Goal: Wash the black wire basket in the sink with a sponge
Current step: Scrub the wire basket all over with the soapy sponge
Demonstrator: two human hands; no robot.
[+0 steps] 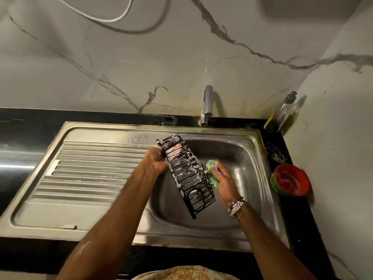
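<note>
A black wire basket [186, 175], long and narrow and flecked with soap foam, is held tilted over the steel sink [252, 158]. My left hand [156, 161] grips its upper left edge. My right hand [223, 181] holds a green sponge [212, 170] pressed against the basket's right side, about halfway along. Foam clings to both hands.
The tap [207, 107] stands behind the bowl, with no water visible from it. The ribbed drainboard [86, 170] lies to the left. A dish-soap bottle [285, 114] stands in the back right corner. A red tub of soap paste [290, 179] sits on the black counter at right.
</note>
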